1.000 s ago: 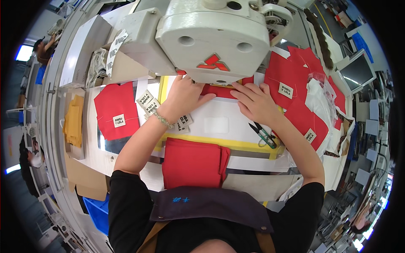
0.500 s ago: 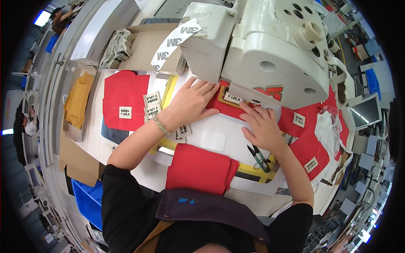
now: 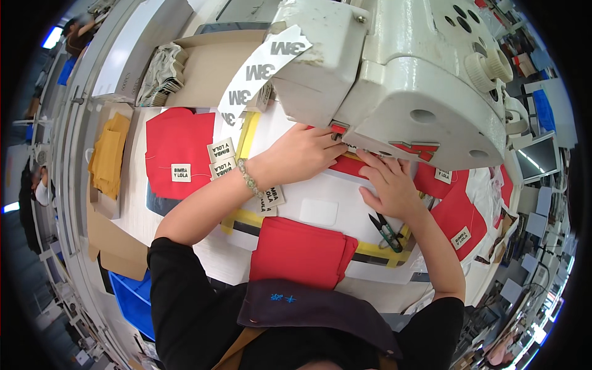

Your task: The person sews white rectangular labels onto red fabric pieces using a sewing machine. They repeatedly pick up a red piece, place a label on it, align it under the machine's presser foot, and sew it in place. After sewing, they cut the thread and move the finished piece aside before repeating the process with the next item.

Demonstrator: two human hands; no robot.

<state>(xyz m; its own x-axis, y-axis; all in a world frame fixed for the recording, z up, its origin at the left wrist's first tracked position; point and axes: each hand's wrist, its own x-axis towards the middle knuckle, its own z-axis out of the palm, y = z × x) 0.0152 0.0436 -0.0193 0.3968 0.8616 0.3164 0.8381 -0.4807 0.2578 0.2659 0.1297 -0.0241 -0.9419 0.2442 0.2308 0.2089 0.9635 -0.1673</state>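
Observation:
Under the head of the white sewing machine (image 3: 425, 102) lies a red fabric piece (image 3: 349, 166), with a pale label (image 3: 351, 147) on it, mostly covered by fingers and machine. My left hand (image 3: 302, 155) is beside the needle area, its fingers bent and drawn together at the fabric; whatever they pinch is hidden. On the other side, my right hand (image 3: 391, 188) rests its spread fingertips on the cloth by the label. Below my left wrist several loose white labels (image 3: 222, 150) overlap on the table. A folded stack of red fabric (image 3: 299, 253) lies close to my body.
Dark-handled thread snips (image 3: 386, 234) lie below my right hand. Labelled red pieces sit at left (image 3: 179, 148) and right (image 3: 456, 216). A cardboard box (image 3: 213, 68) and a tray of yellow pieces (image 3: 110, 154) stand left. A blue bin (image 3: 131, 299) is lower left.
My left hand has moved toward the needle and its fingers have gone from outstretched to bent. The label is now more covered. My right hand stays on the cloth; the view has shifted slightly.

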